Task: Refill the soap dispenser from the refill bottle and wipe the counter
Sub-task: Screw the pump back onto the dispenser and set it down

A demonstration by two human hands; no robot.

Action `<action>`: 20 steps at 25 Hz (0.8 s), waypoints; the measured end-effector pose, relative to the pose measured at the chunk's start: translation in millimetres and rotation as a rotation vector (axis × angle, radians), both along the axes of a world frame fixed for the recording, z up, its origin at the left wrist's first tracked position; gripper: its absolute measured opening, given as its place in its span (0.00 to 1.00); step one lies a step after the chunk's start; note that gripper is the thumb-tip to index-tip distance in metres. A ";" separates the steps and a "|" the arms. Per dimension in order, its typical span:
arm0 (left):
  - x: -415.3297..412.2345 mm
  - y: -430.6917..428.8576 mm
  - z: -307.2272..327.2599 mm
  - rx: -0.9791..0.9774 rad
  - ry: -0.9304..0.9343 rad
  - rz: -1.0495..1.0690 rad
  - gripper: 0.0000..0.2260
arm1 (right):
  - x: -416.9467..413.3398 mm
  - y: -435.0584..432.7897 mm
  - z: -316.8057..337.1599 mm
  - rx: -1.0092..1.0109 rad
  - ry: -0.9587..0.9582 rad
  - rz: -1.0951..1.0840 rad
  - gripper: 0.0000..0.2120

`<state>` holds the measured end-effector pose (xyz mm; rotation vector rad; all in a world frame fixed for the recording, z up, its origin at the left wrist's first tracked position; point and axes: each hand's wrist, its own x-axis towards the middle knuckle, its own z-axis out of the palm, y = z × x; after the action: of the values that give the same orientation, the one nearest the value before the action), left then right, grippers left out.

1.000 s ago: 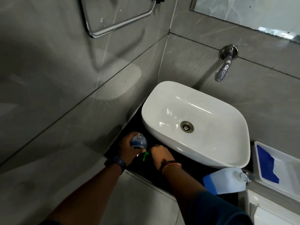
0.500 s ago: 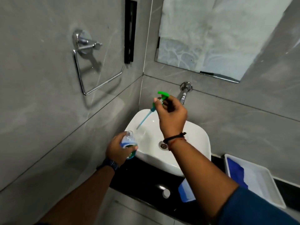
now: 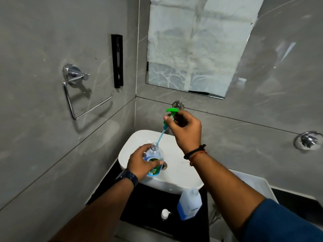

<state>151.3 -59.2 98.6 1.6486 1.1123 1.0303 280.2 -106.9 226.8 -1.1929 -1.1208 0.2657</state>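
Observation:
My left hand [image 3: 139, 163] grips the clear soap dispenser bottle [image 3: 155, 158], held over the white basin [image 3: 181, 180] with its neck uncovered. My right hand [image 3: 185, 131] pinches the green pump head [image 3: 172, 110]; its pale blue tube slants down with the tip right at the bottle's mouth. The refill bottle [image 3: 189, 205], translucent with blue liquid, lies on the black counter [image 3: 145, 206] in front of the basin. A small white cap [image 3: 164, 213] sits on the counter beside it.
A wall tap [image 3: 178, 104] sticks out behind the pump head. A white tray [image 3: 251, 182] stands right of the basin. A chrome towel ring [image 3: 76, 95] hangs on the left wall, a mirror above, and a chrome fitting [image 3: 308, 140] at far right.
Both hands rose from the counter to above the basin. The pump came out of the dispenser; its tube tip has now dropped back to the bottle's mouth.

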 end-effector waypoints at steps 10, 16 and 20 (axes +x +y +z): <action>19.6 -10.9 20.8 0.039 0.093 -0.097 0.24 | 12.7 -10.0 -26.9 -0.202 -0.116 0.162 0.10; 21.7 -10.2 31.2 0.040 0.081 -0.125 0.26 | 20.6 -12.0 -35.8 -0.257 -0.072 0.280 0.12; 23.1 -8.3 33.5 0.028 0.066 -0.131 0.25 | 24.4 -10.8 -37.7 -0.289 -0.029 0.316 0.18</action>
<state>174.4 -67.4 132.2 1.7639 1.0221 0.9172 304.6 -117.7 189.0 -1.2705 -1.3281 0.6730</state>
